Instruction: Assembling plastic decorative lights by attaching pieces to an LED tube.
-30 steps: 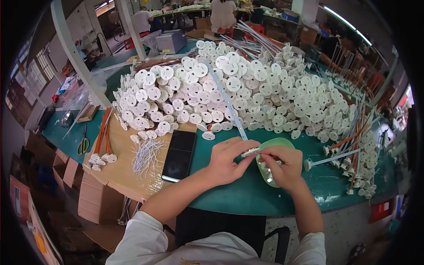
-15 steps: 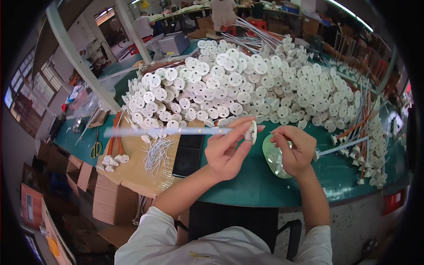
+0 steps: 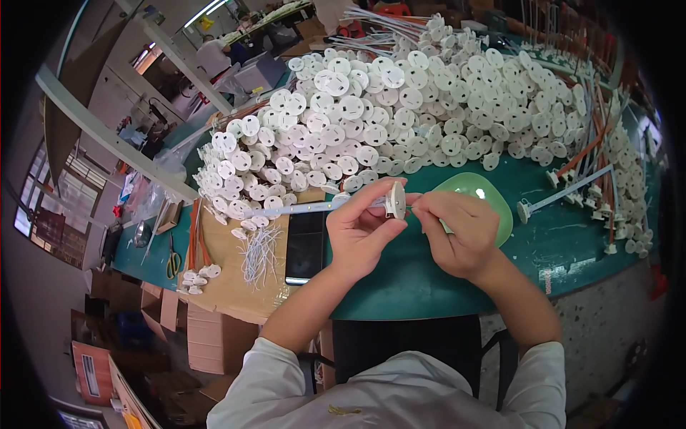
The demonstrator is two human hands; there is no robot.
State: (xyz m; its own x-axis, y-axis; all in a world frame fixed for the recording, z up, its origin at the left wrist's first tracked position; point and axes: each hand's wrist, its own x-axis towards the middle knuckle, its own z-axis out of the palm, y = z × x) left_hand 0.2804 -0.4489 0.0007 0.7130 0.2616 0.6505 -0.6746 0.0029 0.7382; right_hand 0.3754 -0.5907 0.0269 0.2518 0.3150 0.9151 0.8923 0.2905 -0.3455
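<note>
My left hand [image 3: 359, 239] grips a white round disc [image 3: 398, 200] between thumb and fingers, with the disc standing on edge. From behind it a pale LED strip [image 3: 289, 209] with small yellowish spots runs out to the left, over the cardboard. Just right of the disc is my right hand [image 3: 463, 232], its thumb and fingertips pinched together close to the disc. What that pinch holds, if anything, is too small to make out. Behind the right hand sits a light green dish [image 3: 500, 204], partly covered by it.
A big heap of white discs [image 3: 404, 100] covers the back of the green table [image 3: 400, 286]. At left lie a dark phone-like slab [image 3: 306, 250], white wires [image 3: 261, 257], orange strips [image 3: 194, 239] and scissors [image 3: 174, 263]. A single strip with a disc [image 3: 564, 193] lies at right.
My right hand has moved left, up to the disc. The LED strip has stopped swinging and the disc's face has turned toward the right hand. The whole view has shifted and tilted.
</note>
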